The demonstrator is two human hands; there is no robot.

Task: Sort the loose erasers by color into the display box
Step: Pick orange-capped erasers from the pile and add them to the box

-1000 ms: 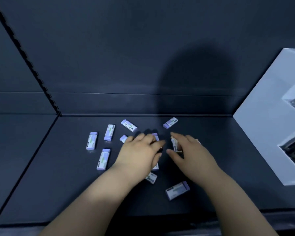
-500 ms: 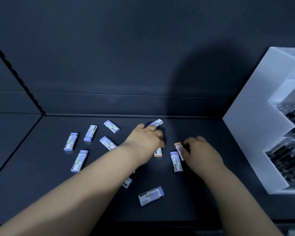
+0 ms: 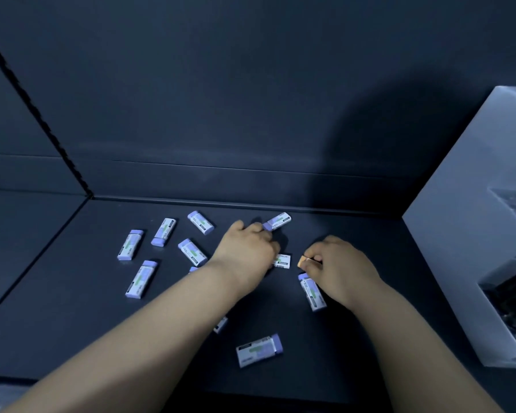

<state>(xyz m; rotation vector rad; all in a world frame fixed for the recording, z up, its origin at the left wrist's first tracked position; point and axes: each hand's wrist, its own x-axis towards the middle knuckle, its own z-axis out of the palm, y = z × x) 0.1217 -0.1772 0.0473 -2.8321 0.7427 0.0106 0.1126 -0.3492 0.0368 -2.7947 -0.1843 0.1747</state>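
- Your right hand (image 3: 337,263) pinches the orange eraser (image 3: 303,260), mid-counter (image 3: 72,293); grip it firmly.
- Left hand (image 3: 245,251) is curled over a second eraser (image 3: 283,260); can't tell if it's gripped.
- Carry orange to the box (image 3: 447,234) on the right.

Everything I see is dim and bluish. Light from behind me throws a broad soft shadow on the back wall (image 3: 251,99). The display box (image 3: 459,234) looks pale and smeared; edges bend toward the corners.
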